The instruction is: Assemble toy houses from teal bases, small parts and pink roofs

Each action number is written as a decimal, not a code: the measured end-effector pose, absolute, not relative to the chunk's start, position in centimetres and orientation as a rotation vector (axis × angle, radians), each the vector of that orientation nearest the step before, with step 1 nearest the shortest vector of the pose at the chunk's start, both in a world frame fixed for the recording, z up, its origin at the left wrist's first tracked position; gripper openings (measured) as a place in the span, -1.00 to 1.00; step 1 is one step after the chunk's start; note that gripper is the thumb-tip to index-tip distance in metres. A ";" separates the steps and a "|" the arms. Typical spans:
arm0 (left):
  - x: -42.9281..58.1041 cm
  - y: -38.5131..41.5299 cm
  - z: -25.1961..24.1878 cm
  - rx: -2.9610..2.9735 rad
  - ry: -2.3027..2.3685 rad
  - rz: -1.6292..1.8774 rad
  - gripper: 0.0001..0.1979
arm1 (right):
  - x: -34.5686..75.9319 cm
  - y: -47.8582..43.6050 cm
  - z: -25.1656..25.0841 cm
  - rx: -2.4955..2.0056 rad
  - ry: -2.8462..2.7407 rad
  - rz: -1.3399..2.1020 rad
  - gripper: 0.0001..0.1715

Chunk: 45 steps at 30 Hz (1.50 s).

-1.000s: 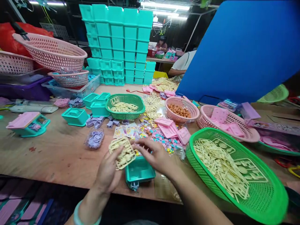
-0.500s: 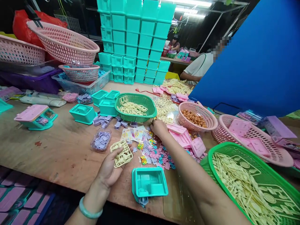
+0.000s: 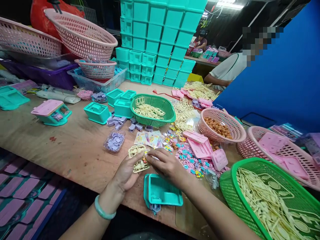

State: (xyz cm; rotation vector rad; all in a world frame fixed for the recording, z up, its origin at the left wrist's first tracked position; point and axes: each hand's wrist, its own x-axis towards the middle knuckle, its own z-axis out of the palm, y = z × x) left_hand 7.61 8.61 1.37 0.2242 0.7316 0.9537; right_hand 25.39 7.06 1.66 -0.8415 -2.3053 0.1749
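Note:
My left hand (image 3: 126, 175) grips a cream plastic parts frame (image 3: 136, 156) just above the wooden table (image 3: 72, 150). My right hand (image 3: 166, 165) is back beside it, fingers pinched at the frame's right edge; whether a small piece is between them I cannot make out. A teal plastic tray (image 3: 162, 193) lies at the table's front edge under my right wrist. Colourful small stickers and pink-blue bits (image 3: 186, 156) are scattered just beyond my hands.
A green basket of cream frames (image 3: 272, 200) sits at right, another green basket (image 3: 153, 110) mid-table. Pink baskets (image 3: 221, 125) hold brown pieces and pink lids. Stacked teal boxes (image 3: 160, 40) stand behind. A seated person (image 3: 228, 70) works past the blue board (image 3: 275, 76).
My right hand reached out to the sticker pile near the green basket, then came back to the cream frame held by my left hand. The view has shifted left.

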 end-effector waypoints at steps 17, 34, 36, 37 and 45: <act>2.0 8.2 -0.7 0.063 0.914 1.073 -0.66 | 23.8 16.9 0.1 -1.402 -2.850 0.318 -0.62; 2.2 7.8 -0.8 0.131 0.907 1.101 -0.79 | 22.4 13.6 2.0 -1.348 -2.542 0.017 -0.62; 2.7 7.9 -0.4 0.140 0.825 1.121 -0.83 | 21.8 10.9 2.5 -0.976 -2.505 -0.102 -0.64; 3.0 7.9 -0.2 0.139 0.777 1.127 -0.84 | 21.6 9.6 2.8 -0.830 -2.505 -0.145 -0.64; 5.3 5.9 2.7 0.502 0.688 1.189 -0.60 | 22.1 3.9 4.9 -0.960 -2.105 0.352 -0.51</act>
